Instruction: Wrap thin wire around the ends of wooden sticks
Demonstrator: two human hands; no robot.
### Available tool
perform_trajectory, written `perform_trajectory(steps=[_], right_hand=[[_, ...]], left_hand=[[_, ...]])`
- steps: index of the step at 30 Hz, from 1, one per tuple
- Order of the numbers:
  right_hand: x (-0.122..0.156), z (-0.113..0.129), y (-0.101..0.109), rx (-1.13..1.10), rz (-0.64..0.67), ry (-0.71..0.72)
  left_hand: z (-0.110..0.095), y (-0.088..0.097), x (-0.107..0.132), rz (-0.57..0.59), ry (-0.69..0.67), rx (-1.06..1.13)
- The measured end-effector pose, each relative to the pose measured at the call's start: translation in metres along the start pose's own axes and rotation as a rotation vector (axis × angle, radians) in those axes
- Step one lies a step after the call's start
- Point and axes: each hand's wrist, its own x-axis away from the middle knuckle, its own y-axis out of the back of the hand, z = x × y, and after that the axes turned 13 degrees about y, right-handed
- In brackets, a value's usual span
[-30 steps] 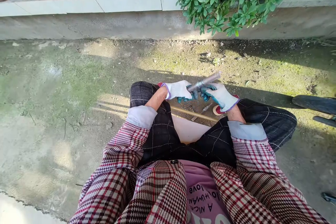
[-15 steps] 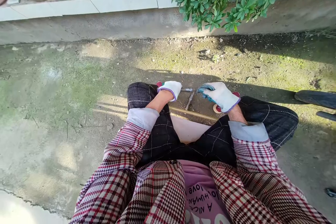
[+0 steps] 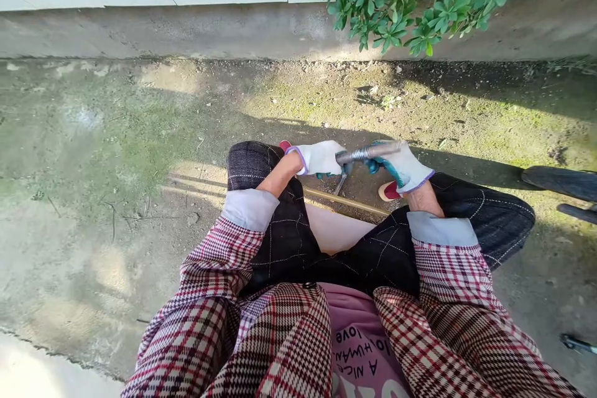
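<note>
The gloved left hand (image 3: 319, 158) and right hand (image 3: 400, 166) close around a metal rod (image 3: 368, 152) above the knees. Its smooth surface could slip through the rubber-coated palms if the pinch loosens, dropping it to the dirt.

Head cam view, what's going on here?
A seated person in a red plaid jacket grips a grey metal rod with both gloved hands, the left hand at one end and the right hand toward the other. The white gloves have teal-coated fingers. A small metal piece lies on the dirt below the hands, near a long thin stick and a red-and-white shoe.
</note>
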Motion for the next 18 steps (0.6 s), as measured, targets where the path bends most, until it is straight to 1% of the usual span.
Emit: perform_trajectory(steps=[2, 3, 5, 6, 8, 9, 10, 12, 14, 16, 18], right_hand=[[0.006, 0.009, -0.006, -0.022, 0.018, -0.003], [0.009, 0.013, -0.009, -0.019, 0.035, -0.006], [0.015, 0.021, -0.013, 0.01, 0.08, -0.017], [0.017, 0.025, -0.015, 0.024, 0.098, -0.02], [0.022, 0.03, -0.017, 0.038, 0.136, -0.02], [0.023, 0.031, -0.016, 0.043, 0.16, -0.021], [0.025, 0.032, -0.015, 0.055, 0.185, -0.023], [0.025, 0.031, -0.011, 0.112, 0.221, -0.019], [0.024, 0.028, -0.004, 0.211, 0.225, 0.02], [0.021, 0.024, 0.004, 0.302, 0.206, 0.085], [0.017, 0.019, 0.012, 0.328, 0.155, 0.12]], left_hand=[[-0.001, 0.003, 0.001, -0.037, -0.028, 0.165], [0.0, 0.004, -0.001, -0.079, -0.005, 0.241], [0.003, 0.005, -0.007, -0.19, 0.102, 0.319], [0.006, 0.004, -0.012, -0.245, 0.155, 0.306], [0.012, -0.001, -0.02, -0.324, 0.229, 0.17], [0.015, -0.005, -0.024, -0.355, 0.258, 0.048], [0.018, -0.01, -0.028, -0.358, 0.276, -0.073], [0.023, -0.02, -0.032, -0.307, 0.266, -0.281], [0.024, -0.028, -0.033, -0.231, 0.194, -0.411], [0.022, -0.032, -0.029, -0.151, 0.107, -0.466], [0.016, -0.03, -0.021, -0.043, 0.042, -0.429]])
